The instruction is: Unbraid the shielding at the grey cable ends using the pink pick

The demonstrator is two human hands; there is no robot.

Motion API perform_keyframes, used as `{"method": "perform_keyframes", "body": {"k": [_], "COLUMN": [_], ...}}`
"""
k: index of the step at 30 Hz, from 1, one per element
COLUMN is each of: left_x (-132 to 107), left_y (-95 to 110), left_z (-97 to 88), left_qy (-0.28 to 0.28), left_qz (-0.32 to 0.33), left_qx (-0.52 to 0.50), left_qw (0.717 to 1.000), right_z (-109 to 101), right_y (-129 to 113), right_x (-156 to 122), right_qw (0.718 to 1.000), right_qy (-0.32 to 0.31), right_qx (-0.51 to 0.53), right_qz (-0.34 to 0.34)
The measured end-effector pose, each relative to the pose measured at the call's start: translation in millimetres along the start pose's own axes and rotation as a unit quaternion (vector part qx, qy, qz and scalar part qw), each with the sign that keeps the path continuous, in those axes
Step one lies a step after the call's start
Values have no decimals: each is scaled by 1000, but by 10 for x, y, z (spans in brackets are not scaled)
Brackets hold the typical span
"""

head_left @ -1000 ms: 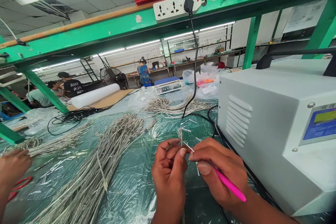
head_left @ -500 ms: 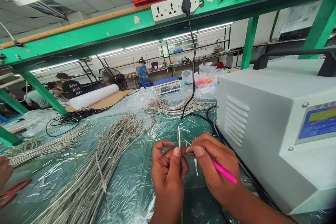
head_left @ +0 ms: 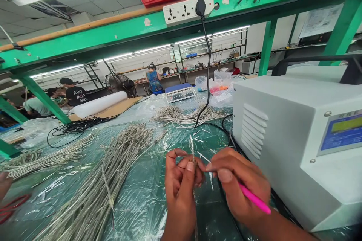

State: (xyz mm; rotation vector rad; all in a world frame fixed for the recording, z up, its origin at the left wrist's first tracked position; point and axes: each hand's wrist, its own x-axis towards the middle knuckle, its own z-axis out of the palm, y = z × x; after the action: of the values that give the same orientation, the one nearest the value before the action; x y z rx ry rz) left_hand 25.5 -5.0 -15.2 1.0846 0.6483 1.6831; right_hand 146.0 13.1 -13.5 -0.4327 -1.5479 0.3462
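My left hand (head_left: 181, 175) is closed in a pinch on a thin braided silver cable (head_left: 192, 148), whose frayed end stands up above my fingers. My right hand (head_left: 240, 184) grips a pink-handled pick tool (head_left: 254, 199) like a pen. Its fine metal tip points left at the cable end just above my left thumb. Both hands hover low over the green bench covered in clear plastic film (head_left: 141, 196).
A big bundle of braided cables (head_left: 113, 173) lies to the left, another pile (head_left: 183, 115) further back. A white machine (head_left: 299, 135) stands close on the right. Black cords (head_left: 73, 126) and another person's hand with red scissors (head_left: 11, 205) are at left. Workers sit far behind.
My hands have stayed together with small shifts; the pick tip now works at the cable end. The other person's hand at the left edge has pulled back out of view.
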Motion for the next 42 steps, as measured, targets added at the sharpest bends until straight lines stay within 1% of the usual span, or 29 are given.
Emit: {"method": "perform_keyframes", "body": {"k": [1, 3, 7, 13, 27, 32, 34, 37, 42], "left_x": [1, 4, 3, -3, 5, -6, -8, -7, -12], "left_y": [3, 6, 6, 10, 20, -4, -14, -12, 17], "left_z": [5, 9, 16, 41, 35, 25, 20, 19, 19], "left_qy": [-5, -13, -13, 15, 14, 17, 11, 0, -9], "left_qz": [-2, -5, -3, -12, -9, -10, -7, -1, 8], "left_qx": [-6, -13, -19, -12, 0, 6, 10, 19, 48], "left_qw": [1000, 1000, 1000, 1000, 1000, 1000, 1000, 1000, 999], "right_z": [-4, -4, 3, 2, 23, 17, 19, 29, 9], "right_y": [-11, -17, 2, -27, -14, 19, 30, 51, 86], "right_x": [-9, -17, -7, 41, 35, 22, 19, 33, 77], "right_qw": [1000, 999, 999, 998, 999, 998, 998, 997, 984], "right_qy": [-13, -25, -21, -40, -33, -44, -30, 8, 87], "right_qx": [4, 3, -11, -14, -17, -41, -51, -62, -88], "right_qz": [-22, -41, -35, -41, -17, 10, 22, 44, 131]}}
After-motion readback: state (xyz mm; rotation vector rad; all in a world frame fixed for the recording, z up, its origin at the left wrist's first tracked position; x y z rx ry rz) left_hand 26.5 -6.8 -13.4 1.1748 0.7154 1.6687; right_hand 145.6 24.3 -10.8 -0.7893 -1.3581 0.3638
